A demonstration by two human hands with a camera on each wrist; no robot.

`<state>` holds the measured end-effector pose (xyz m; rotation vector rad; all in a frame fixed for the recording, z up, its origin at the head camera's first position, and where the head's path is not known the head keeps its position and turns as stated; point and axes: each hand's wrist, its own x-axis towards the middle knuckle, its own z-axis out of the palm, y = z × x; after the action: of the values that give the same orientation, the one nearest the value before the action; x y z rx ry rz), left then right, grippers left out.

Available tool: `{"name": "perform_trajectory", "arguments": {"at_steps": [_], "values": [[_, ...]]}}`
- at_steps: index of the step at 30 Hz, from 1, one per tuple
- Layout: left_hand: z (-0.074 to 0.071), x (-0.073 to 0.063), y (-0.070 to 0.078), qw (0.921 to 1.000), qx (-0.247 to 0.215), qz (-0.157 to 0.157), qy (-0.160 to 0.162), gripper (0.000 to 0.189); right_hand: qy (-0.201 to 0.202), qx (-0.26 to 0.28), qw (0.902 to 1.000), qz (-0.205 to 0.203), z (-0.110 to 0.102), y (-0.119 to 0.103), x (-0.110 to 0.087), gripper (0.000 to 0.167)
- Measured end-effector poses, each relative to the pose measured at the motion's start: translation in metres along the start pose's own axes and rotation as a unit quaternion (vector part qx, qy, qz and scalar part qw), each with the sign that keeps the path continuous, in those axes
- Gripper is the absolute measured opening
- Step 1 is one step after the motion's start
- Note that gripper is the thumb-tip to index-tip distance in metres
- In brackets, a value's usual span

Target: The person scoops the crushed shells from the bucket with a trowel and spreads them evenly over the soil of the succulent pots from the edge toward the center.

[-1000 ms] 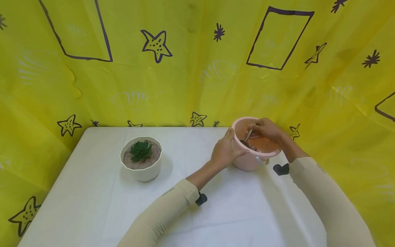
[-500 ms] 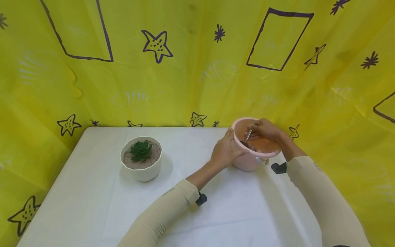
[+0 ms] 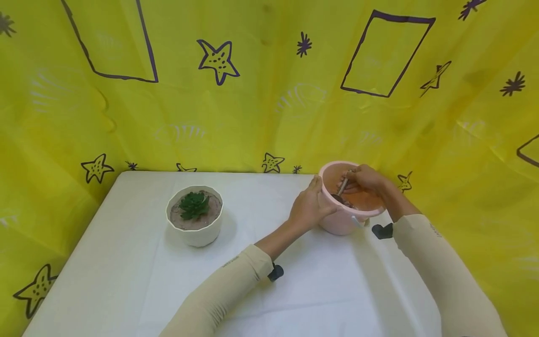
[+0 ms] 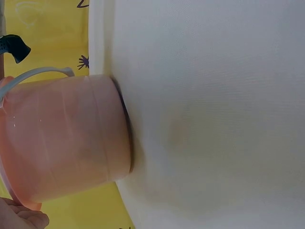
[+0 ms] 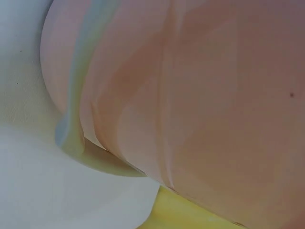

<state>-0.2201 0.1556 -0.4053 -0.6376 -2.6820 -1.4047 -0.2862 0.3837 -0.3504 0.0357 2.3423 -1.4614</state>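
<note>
A pink bucket [image 3: 338,225] stands near the table's back right edge. My left hand [image 3: 309,206] grips its near left rim, thumb and fingers on either side of it; in the left wrist view the fingers [image 4: 21,217] show at the rim. Inside the bucket, my right hand [image 3: 365,180] holds a spoon-like tool [image 3: 343,186] by its silver handle. The tool's dark, rounded head is down among brownish contents, mostly hidden by the bucket's wall. The right wrist view is filled by the bucket's side [image 5: 228,119] and its pale carrying handle [image 5: 76,109]; the right hand is out of that view.
Left of the bucket stands a white faceted pot [image 3: 200,235] of greyish soil with a green succulent [image 3: 194,205] in its middle. A white cloth [image 3: 311,299] covers the table. Behind and at the sides hangs a yellow patterned curtain [image 3: 252,107].
My right forearm has shifted slightly left while the hand stays inside the bucket with the tool. The left hand, bucket and pot keep their places; the head view has moved a little.
</note>
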Motion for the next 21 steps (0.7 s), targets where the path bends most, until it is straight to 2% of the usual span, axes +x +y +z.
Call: {"name": "perform_trajectory", "arguments": {"at_steps": [11, 21], "values": [[0.0000, 0.0015, -0.0009, 0.9999, 0.010, 0.007, 0.001, 0.102, 0.034, 0.044, 0.9975, 0.044, 0.0028, -0.0016, -0.0017, 0.033], [-0.0007, 0.0013, -0.0019, 0.9999, 0.010, 0.014, 0.005, 0.103, 0.047, 0.116, 0.9909, 0.051, 0.0037, -0.0035, -0.0082, 0.033]]}}
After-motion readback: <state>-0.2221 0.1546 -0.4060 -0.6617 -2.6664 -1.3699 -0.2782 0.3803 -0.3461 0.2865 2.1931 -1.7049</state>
